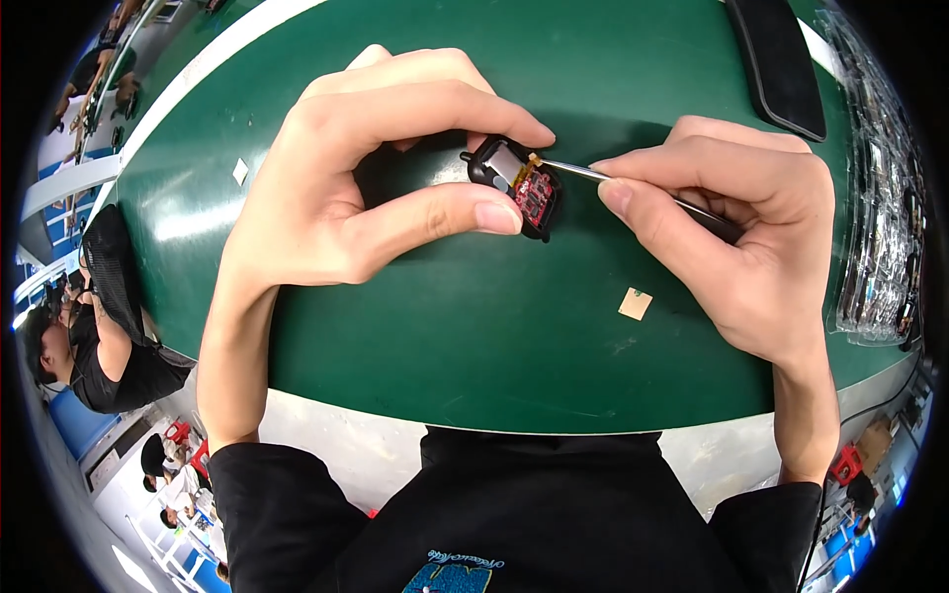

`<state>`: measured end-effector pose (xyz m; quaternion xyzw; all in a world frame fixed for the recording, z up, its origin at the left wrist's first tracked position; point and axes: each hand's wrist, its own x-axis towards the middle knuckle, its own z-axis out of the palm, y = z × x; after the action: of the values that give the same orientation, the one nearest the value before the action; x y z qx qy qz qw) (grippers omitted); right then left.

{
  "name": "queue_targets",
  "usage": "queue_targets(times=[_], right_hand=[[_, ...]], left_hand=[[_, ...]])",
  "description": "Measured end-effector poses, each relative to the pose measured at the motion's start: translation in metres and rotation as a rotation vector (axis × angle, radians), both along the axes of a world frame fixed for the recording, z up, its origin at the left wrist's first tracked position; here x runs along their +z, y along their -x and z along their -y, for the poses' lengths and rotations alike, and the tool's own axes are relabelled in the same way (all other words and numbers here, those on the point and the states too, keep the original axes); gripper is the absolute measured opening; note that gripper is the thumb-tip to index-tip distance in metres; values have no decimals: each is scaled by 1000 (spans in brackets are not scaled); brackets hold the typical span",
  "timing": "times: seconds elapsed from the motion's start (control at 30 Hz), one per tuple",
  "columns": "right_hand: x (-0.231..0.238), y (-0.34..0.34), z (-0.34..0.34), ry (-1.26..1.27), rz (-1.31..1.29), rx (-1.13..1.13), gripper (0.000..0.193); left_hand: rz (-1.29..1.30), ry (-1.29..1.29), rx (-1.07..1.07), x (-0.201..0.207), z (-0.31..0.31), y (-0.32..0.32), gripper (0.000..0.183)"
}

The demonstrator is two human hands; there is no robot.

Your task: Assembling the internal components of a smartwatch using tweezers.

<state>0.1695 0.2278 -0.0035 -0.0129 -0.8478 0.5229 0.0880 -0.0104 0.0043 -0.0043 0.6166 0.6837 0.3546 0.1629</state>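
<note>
Between the thumb and fingers of my left hand (pixel 361 168) is a small black electronic device (pixel 481 168) with its casing open. Inside it I see a red circuit board (pixel 537 198), a silvery block that looks like a battery cell, and a bit of amber tape or ribbon at the upper edge. My right hand (pixel 736 208) pinches a thin metal tool (pixel 573 169), possibly tweezers, between thumb and forefinger. Its tip touches or nearly touches the amber piece. The tool's far end is hidden in my palm.
The green tabletop (pixel 474 336) carries a small beige square (pixel 635 304) and a small white diamond-shaped piece (pixel 240 172). A long black object (pixel 778 67) lies at the far right. Clear plastic trays (pixel 878 208) line the right edge. A person in black (pixel 104 346) sits at the left.
</note>
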Motion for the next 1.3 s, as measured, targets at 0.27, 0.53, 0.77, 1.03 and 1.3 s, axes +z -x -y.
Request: queue_targets(times=[0.27, 0.53, 0.77, 1.03, 1.3], right_hand=[[-2, 1, -1, 21, 2, 12, 13], [-5, -1, 0, 28, -34, 24, 13], [-15, -3, 2, -197, -254, 68, 20], [-12, -7, 5, -314, -332, 8, 27], [-19, -10, 5, -380, -414, 6, 31]], left_hand=[[1, 30, 5, 4, 0, -1, 59], [58, -9, -27, -1, -2, -2, 56], [-17, 44, -81, 5, 2, 3, 58], [-79, 56, -9, 5, 3, -2, 62], [-116, 2, -2, 3, 3, -4, 59]])
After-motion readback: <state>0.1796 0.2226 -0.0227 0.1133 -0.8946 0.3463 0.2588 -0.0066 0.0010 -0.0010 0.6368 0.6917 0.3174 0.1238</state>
